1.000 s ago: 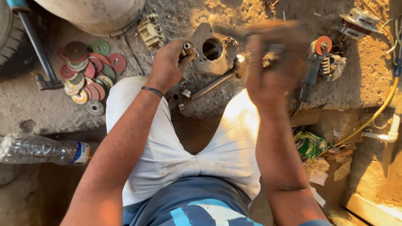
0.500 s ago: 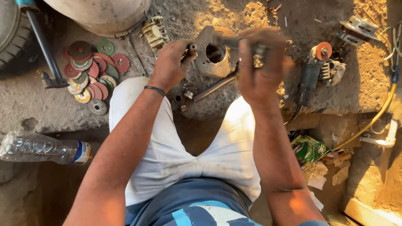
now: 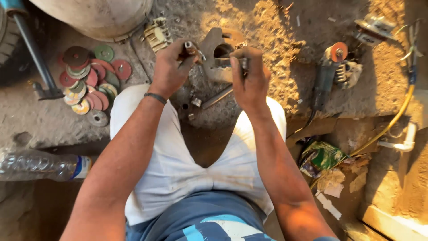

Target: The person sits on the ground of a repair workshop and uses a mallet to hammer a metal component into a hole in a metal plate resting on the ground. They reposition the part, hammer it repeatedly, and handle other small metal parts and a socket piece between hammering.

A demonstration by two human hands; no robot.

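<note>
A small metal part with a round tip [image 3: 192, 47] sits in the closed fingers of the left hand [image 3: 171, 69], at about 12 o'clock in the view, above the dusty ground. The right hand [image 3: 249, 76] is clenched around a thin metal tool [image 3: 243, 62], and its tip points toward the small part; the two hands are near each other but do not touch. Directly behind them lies a flat grey metal plate with a round hole [image 3: 218, 51], and a short steel rod [image 3: 217, 97] lies just under the hands, beside a few loose nuts [image 3: 195, 102].

Between the knees in white trousers [image 3: 178, 169] there is open ground, so the hands have free room toward 6 o'clock. At 9 o'clock a heap of red and green abrasive discs [image 3: 91, 80] is well apart from the left hand, with a blue-handled hammer [image 3: 35, 58] beyond it. At 3 o'clock an angle grinder with an orange disc [image 3: 332, 67] lies on the ground, and a yellow hose [image 3: 397, 118] runs past it. A clear plastic bottle [image 3: 42, 164] lies at 8 o'clock.

Both forearms reach forward from the body, elbows bent, wrists turned inward. The left wrist wears a dark band [image 3: 155, 97].
</note>
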